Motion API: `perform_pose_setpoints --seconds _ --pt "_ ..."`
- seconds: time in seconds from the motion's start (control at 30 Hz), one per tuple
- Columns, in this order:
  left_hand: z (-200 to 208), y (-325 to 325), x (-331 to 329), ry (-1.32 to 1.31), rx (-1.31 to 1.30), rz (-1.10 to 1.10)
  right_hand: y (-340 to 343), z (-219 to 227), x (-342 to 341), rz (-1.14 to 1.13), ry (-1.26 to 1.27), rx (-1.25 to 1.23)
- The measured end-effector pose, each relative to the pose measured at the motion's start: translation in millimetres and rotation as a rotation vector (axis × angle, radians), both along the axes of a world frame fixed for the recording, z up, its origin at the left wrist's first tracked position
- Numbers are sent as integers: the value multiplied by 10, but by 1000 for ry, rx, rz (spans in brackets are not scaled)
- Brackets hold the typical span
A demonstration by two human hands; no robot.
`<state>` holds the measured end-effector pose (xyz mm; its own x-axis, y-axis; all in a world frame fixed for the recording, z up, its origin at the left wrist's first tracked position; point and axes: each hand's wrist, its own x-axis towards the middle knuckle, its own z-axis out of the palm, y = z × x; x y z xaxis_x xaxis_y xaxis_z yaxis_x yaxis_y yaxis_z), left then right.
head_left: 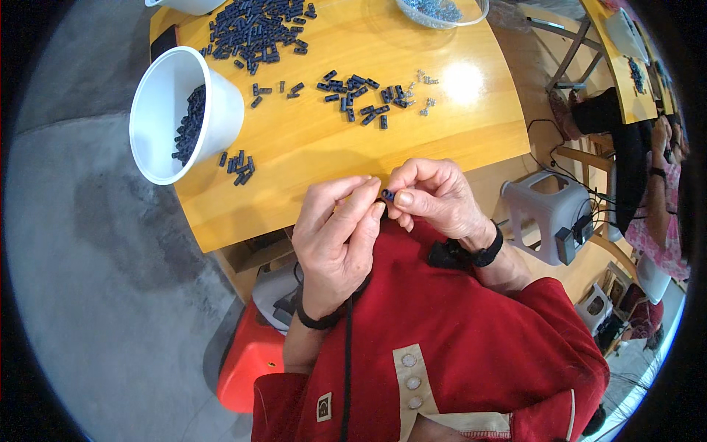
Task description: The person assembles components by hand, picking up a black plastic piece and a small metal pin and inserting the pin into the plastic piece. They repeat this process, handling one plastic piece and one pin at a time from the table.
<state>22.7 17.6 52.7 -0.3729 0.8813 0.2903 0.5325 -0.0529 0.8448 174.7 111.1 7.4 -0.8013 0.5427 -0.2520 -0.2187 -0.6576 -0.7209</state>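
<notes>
My left hand [335, 239] and my right hand [434, 195] meet just off the near edge of a yellow wooden table [294, 147], above my red jacket. Pinched between the fingertips of both hands is one small dark blue tubular piece [387, 195]. Whether my left fingers also hold something tiny is hidden. More of the same dark pieces lie on the table: a big heap [254, 29] at the far left, a small group [361, 92] in the middle, several [239, 166] by the bucket. A few small silvery metal bits [426, 92] lie beside the middle group.
A white bucket [151, 118] tilted on the table's left edge holds dark pieces. A clear bowl [442, 11] of silvery parts stands at the far edge. A grey stool [549, 214] and a red stool [250, 361] stand near me. Another person [655, 199] sits at the right.
</notes>
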Motion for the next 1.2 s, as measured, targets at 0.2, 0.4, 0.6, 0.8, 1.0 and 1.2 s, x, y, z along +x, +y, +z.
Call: perform_pose_setpoints --seconds 0.2,0.4,0.6,0.8,1.0,1.2 --pt "-27 -14 16 -114 -15 -51 -21 29 -30 47 6 -25" --pt "-94 -16 80 38 -51 -5 -27 107 -88 -55 -134 -9" --pt "-104 -10 69 99 -52 -21 -15 82 -86 16 -267 83" --pt "-191 -35 45 105 -54 11 -22 68 -79 -48 -264 128" --pt "-219 -14 27 165 -16 9 -18 90 -61 -45 -219 153" --pt "-241 -23 -20 72 -66 34 247 -12 8 -415 -763 996"
